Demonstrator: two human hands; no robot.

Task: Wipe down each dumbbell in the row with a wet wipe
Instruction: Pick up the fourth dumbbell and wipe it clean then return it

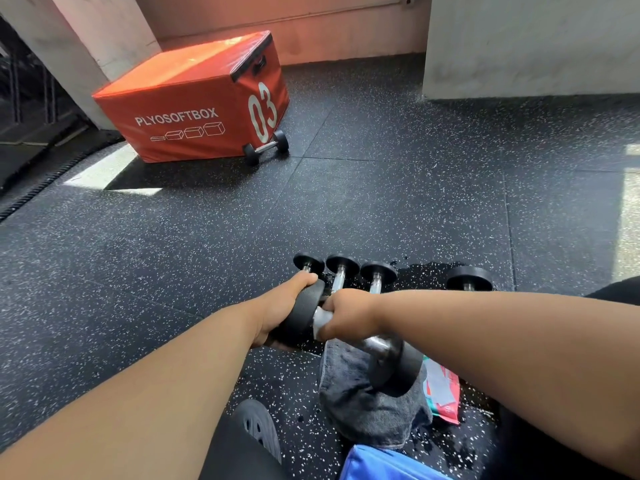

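Note:
I hold one black dumbbell (393,367) lifted over the floor. My left hand (282,308) grips its far black head. My right hand (343,315) wraps a white wet wipe (320,322) round the chrome handle. Its near head hangs above a grey towel (363,407). Behind my hands lies a row of black dumbbells (377,273) on the speckled floor, partly hidden by my arms, with one more to the right (469,278).
A red and teal wipe packet (445,393) lies right of the towel. An orange plyo box (194,102) stands at the back left with a small dumbbell (266,147) against it. A blue item (384,464) and a black shoe (258,427) sit near me.

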